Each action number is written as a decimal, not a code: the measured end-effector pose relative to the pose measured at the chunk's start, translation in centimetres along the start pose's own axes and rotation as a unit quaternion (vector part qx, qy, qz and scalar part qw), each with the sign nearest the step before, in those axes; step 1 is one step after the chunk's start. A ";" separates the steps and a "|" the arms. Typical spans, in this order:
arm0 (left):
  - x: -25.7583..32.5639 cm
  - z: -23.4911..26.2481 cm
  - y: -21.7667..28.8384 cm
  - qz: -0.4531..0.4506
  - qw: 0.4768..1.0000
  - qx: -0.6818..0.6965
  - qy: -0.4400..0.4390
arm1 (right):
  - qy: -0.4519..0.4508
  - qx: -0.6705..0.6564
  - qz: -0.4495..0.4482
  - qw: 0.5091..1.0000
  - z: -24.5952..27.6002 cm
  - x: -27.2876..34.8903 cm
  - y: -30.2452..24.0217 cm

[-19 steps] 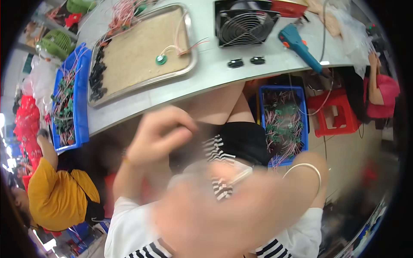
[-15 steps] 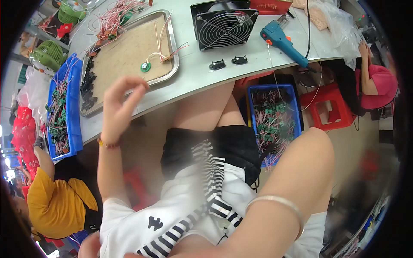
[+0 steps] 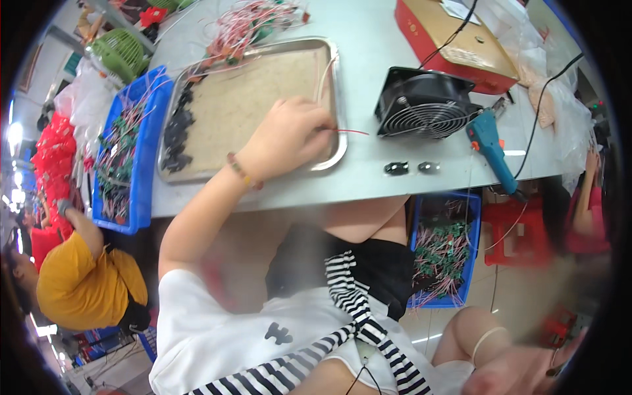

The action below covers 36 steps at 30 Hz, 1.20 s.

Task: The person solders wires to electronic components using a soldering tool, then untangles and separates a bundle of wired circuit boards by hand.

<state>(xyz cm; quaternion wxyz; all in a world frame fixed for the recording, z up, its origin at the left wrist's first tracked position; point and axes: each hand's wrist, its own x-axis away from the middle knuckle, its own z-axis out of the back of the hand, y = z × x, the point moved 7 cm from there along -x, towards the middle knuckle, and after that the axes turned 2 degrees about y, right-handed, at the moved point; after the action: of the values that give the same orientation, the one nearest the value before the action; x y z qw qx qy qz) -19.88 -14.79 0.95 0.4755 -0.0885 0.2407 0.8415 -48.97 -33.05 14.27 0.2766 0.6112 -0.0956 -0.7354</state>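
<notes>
My left hand (image 3: pixel 286 135) rests over the right side of a metal tray (image 3: pixel 339 99) lined with tan board. Its fingers are closed in a pinch on thin wires, and a red wire (image 3: pixel 352 131) sticks out past the fingertips toward the right. A pale wire (image 3: pixel 324 79) runs up from behind the hand. The hand hides whatever these wires join. Far from the table, at the lower right, my right hand (image 3: pixel 513 372) is raised and blurred, so its fingers cannot be made out. Several black parts (image 3: pixel 178 135) line the tray's left side.
A black fan (image 3: pixel 424 108) stands right of the tray, with two small black parts (image 3: pixel 396 168) before it. Beyond are a teal electric screwdriver or soldering tool (image 3: pixel 490 151) and a red-gold box (image 3: pixel 454 46). Blue bins (image 3: pixel 141 164) of wired green boards flank me. A co-worker (image 3: pixel 79 283) sits left.
My left hand has moved right and farther over the tray, closing on wires where the round green board lay. My right arm has swung down to the right. The view has shifted.
</notes>
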 end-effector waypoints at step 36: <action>-2.6 -5.2 4.8 0.070 0.925 0.344 -0.143 | -0.376 -0.092 -0.456 0.801 -16.8 20.4 12.5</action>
<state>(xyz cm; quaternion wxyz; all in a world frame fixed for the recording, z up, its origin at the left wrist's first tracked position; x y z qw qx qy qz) -22.99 -21.40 -1.07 0.4458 0.2191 0.4507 0.7417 -31.42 -50.77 -0.93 -0.0937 0.2316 0.1663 -0.9539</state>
